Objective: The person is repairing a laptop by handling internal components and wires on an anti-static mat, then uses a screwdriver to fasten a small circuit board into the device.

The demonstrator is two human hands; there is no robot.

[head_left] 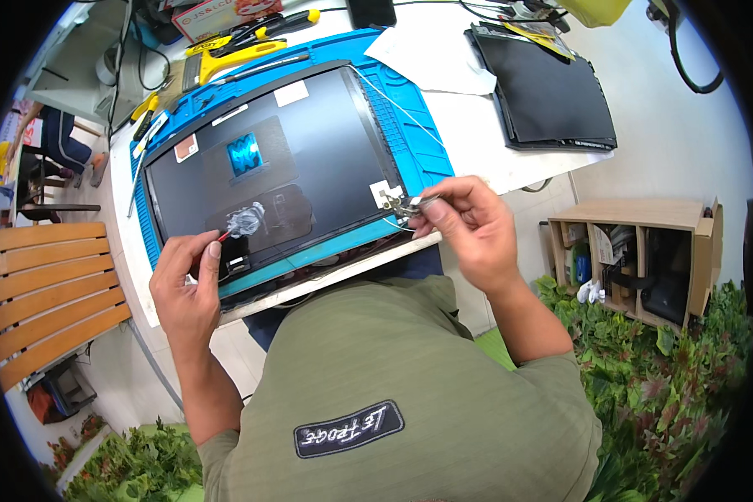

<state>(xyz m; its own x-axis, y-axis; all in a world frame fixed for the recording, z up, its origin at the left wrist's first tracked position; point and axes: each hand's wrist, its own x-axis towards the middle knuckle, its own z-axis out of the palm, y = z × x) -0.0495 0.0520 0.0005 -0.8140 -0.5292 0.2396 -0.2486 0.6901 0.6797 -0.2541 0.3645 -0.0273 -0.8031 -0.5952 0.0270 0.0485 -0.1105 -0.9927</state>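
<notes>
The white tabletop [468,152] spreads beneath and beyond both grips. On it, a blue mat [431,159] runs from the left grip across to the right one. The dark panel [335,134] lies on the mat, mostly between and beyond the two grips. Dark slabs [552,92] are stacked beyond the right grip and to its right; a white paper [431,63] lies farther out, partly over the mat.

The right grip [481,230] is drawn nearly together, thumb and fingers pinching a small metal piece [410,207] at the panel's near right corner; whether it touches the panel, I cannot tell. The left grip [188,280], at the panel's near left, has thumb and forefinger close together on a thin red piece [223,237]. A shiny blue patch [245,156] lies beyond the left grip, crumpled clear film [245,219] just beside its fingertips, and a white patch [385,192] just left of the right grip.
</notes>
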